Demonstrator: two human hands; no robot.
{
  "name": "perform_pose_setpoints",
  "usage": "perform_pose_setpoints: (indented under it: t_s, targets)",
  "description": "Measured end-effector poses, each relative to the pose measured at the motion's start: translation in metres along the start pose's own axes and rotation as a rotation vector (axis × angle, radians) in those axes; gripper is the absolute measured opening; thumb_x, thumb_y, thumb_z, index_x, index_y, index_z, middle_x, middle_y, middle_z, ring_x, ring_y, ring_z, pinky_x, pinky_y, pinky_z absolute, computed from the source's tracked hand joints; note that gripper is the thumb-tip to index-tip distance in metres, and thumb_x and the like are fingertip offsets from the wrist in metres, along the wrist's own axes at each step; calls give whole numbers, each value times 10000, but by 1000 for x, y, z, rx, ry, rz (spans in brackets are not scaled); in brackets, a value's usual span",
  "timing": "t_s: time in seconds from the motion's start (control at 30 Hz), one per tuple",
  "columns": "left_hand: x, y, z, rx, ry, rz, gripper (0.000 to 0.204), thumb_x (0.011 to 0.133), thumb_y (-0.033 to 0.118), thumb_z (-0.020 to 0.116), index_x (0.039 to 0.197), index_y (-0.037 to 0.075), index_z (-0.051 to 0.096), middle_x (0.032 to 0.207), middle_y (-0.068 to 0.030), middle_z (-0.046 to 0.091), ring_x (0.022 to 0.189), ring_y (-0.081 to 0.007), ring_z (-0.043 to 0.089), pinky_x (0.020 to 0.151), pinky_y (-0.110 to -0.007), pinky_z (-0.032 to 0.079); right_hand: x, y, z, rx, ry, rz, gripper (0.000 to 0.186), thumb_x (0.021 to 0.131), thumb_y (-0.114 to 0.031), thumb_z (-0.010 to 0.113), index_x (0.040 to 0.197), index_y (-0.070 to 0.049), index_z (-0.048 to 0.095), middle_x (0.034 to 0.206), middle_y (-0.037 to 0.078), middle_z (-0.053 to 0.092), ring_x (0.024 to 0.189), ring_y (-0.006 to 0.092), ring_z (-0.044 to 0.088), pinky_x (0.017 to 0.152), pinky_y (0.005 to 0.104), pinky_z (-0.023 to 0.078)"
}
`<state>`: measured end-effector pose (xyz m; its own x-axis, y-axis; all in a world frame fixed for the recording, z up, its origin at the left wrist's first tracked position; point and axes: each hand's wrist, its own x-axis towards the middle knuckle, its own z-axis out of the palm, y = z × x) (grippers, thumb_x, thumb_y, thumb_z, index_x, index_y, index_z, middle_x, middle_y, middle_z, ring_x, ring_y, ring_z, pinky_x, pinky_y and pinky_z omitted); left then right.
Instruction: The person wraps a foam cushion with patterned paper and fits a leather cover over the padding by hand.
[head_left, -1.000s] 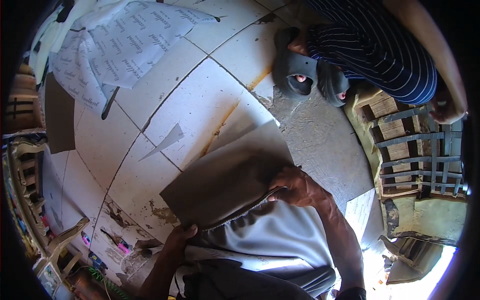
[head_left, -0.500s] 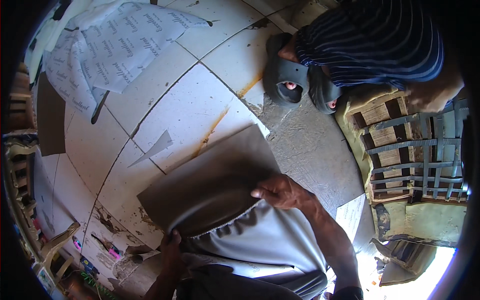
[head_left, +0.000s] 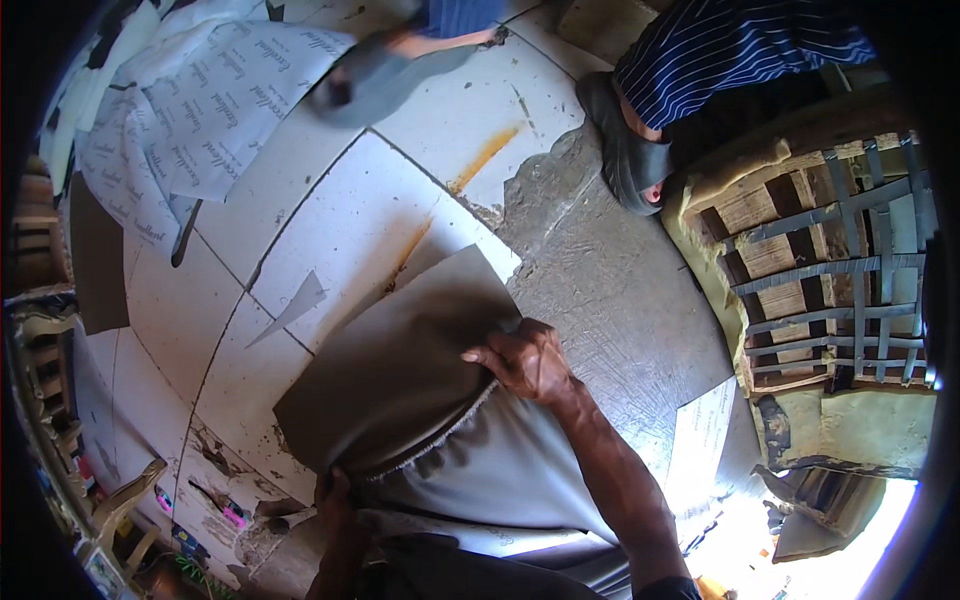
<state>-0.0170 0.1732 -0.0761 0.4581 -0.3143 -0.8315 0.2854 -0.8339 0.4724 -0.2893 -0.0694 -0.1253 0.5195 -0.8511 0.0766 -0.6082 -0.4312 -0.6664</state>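
A brown-grey sheet of leather-like material (head_left: 390, 350) is spread before me, its lower side meeting a gathered grey piece (head_left: 500, 470) along a crinkled, frayed seam. My right hand (head_left: 525, 360) has its fingers curled on the upper end of that seam, gripping the sheet, with the thumb raised toward the left. My left hand (head_left: 335, 500), partly in shadow, grips the sheet at the seam's lower-left end. The underside of the grey piece shows white printed backing near my lap.
Another person's striped trousers (head_left: 710, 60) and dark clog (head_left: 625, 150) are at top right, a second blurred clog (head_left: 375, 85) at top centre. A strapped wooden furniture frame (head_left: 810, 270) stands right. Printed backing material (head_left: 200, 120) lies upper left, with wooden frames (head_left: 40, 390) along the left.
The other person has stepped leftward with one foot, and their arm has left view. My right hand has moved up and left along the seam, tilting the sheet.
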Motion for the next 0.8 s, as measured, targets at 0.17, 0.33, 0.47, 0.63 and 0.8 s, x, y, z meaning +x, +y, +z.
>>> perform_pose_setpoints:
  t_s: [0.17, 0.33, 0.47, 0.63, 0.8]
  targets:
    - [-17, 2, -9, -162, -31, 142, 567, 1077, 389, 516, 1505, 24, 446, 1441, -143, 542, 1283, -281, 543, 1114, -428, 414, -5, -26, -25, -57, -47, -60, 429, 914, -421, 744, 643, -124, 595, 544, 76, 577, 531, 288, 602, 626, 390, 473]
    - [16, -20, -1, -113, -10, 130, 568, 1071, 349, 519, 1502, -15, 453, 1415, -169, 568, 1278, -259, 545, 1105, -390, 415, -5, -25, -3, -81, 17, 15, 305, 893, -368, 782, 821, -96, 665, 762, 121, 661, 713, 313, 653, 752, 445, 523]
    - [12, -9, 0, -82, -94, 106, 589, 1065, 348, 535, 1506, -30, 442, 1425, -181, 563, 1296, -258, 532, 1119, -381, 398, -34, -14, -15, -27, -5, 370, 486, 888, -384, 810, 1131, 18, 682, 1028, 207, 710, 909, 348, 705, 869, 426, 556]
    - [12, -18, -8, 94, 43, 237, 481, 1036, 306, 571, 1382, -27, 552, 1292, -195, 610, 1216, -299, 552, 1071, -434, 417, -37, 2, -49, 329, -360, 827, 786, 838, -605, 779, 1303, 8, 620, 1235, 245, 693, 1154, 389, 676, 1012, 464, 506]
    - [-20, 16, 21, 289, 594, 813, 404, 967, 256, 692, 1254, -12, 596, 1206, -189, 584, 1201, -323, 537, 1036, -475, 425, -30, -47, -75, 373, -276, 255, 500, 868, -427, 777, 1230, -93, 689, 1262, 152, 618, 1196, 334, 595, 1007, 439, 487]
